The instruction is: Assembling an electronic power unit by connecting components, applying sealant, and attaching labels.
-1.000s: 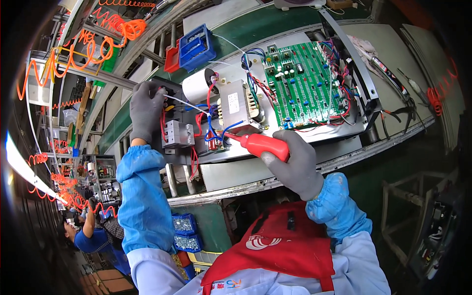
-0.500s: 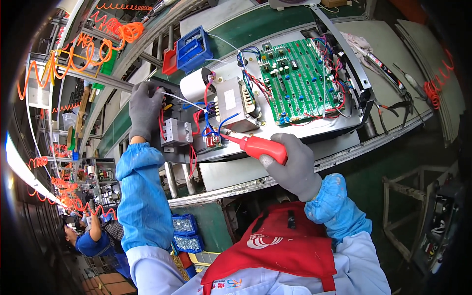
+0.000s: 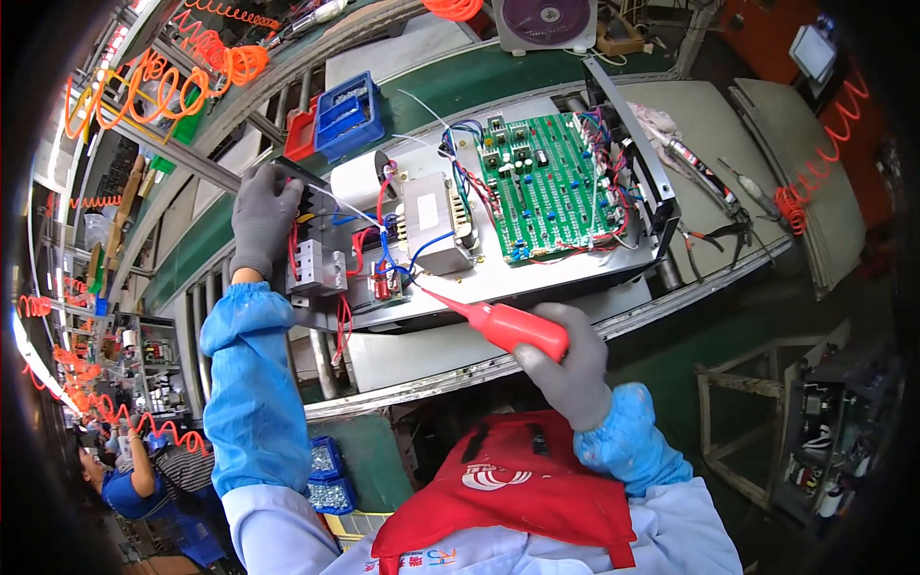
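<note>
My right hand [image 3: 572,369], in a grey glove, is closed around a red squeeze bottle [image 3: 522,333] with a long thin nozzle. The nozzle tip points left, just short of the blue wires [image 3: 410,275] at the front edge of an open metal chassis [image 3: 460,287]. At the chassis's left end is my gloved left hand [image 3: 265,222], fingers bent; what they grip is hidden. A white strip [image 3: 335,199] runs from beside it to the wires. A grey terminal block [image 3: 316,268], a transformer [image 3: 431,222], a white cylinder [image 3: 357,180] and a green circuit board [image 3: 548,189] sit in the chassis.
Blue [image 3: 347,117] and red bins stand behind the chassis. Pliers [image 3: 714,240] and a tube-shaped tool [image 3: 704,172] lie on the right. Small blue trays of hardware [image 3: 326,474] are below left. Orange coiled hoses [image 3: 230,65] hang at upper left. Another person [image 3: 144,479] works at far left.
My right hand has drawn the bottle back toward me and slightly right, so its nozzle tip has left the wires. My left hand stays at the chassis end. The whole view has shifted.
</note>
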